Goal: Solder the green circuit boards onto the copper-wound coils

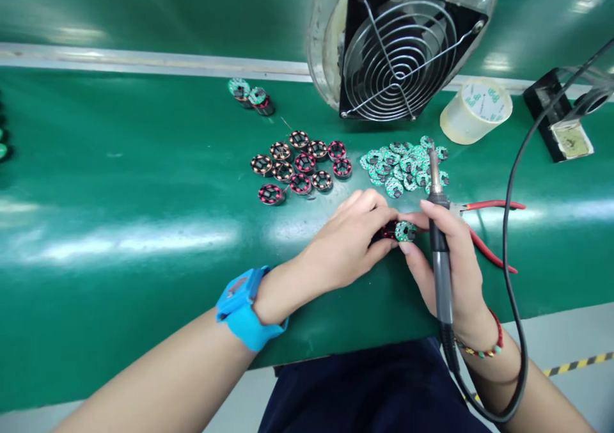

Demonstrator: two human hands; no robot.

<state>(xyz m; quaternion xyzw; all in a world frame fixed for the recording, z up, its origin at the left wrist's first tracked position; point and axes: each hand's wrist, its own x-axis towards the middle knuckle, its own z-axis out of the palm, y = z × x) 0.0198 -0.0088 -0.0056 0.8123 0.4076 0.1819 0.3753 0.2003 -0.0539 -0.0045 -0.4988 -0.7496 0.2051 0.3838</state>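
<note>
Coil [389, 229] and board [405, 231] between two hands.
The left hand [352, 238] grasps the coil; the right hand [463, 273] pinches the board at the coil's 3 o'clock side and also grips the iron [444, 286], tip toward 12. With the held board as clock centre, loose coils [305, 163] stand on the table [144, 299] at 10 o'clock, loose boards [407, 163] lie at 12 with the fan [398, 75] beyond, tape [465, 121] is at 1, the stand [568, 142] at 2, and pliers [494, 204], partly hidden by the right hand, at 3. Two board-topped coils [261, 105] stand between 10 and 11.
</note>
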